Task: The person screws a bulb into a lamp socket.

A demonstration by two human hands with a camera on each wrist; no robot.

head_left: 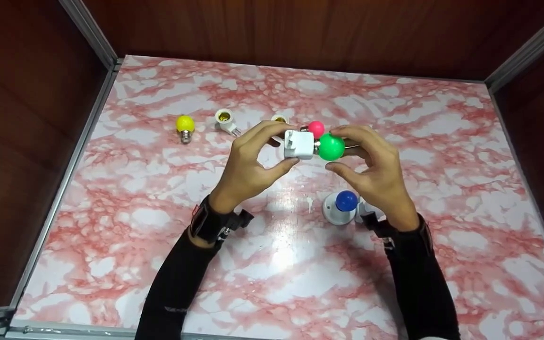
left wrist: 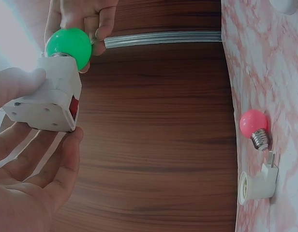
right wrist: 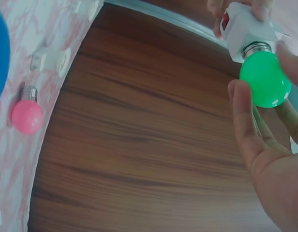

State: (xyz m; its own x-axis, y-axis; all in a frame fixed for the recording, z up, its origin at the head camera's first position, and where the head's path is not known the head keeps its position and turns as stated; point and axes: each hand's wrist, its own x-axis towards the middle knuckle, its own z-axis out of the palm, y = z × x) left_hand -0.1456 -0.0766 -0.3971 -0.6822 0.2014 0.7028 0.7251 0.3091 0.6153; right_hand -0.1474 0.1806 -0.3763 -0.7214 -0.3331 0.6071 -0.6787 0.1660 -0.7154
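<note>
My left hand (head_left: 253, 160) grips a white plug-in bulb socket (head_left: 299, 145) between thumb and fingers. A red part shows in the side of the socket (left wrist: 74, 107) in the left wrist view. A green bulb (head_left: 331, 147) sits in its mouth, some of the metal screw base showing. My right hand (head_left: 371, 163) holds the green bulb (right wrist: 265, 79) with thumb and fingers curved loosely around it. Both hands are raised above the table. Just behind the bulb, in the head view, lies a pink bulb (head_left: 316, 129), its metal base partly hidden.
On the marbled table (head_left: 158, 264) lie a yellow bulb (head_left: 185, 126) and a white socket (head_left: 225, 120). Another socket (head_left: 280, 119) is partly hidden behind my left hand. A blue bulb (head_left: 346, 200) stands on a round white base (head_left: 333, 215) near my right wrist. Brown panels (head_left: 300, 33) enclose the table.
</note>
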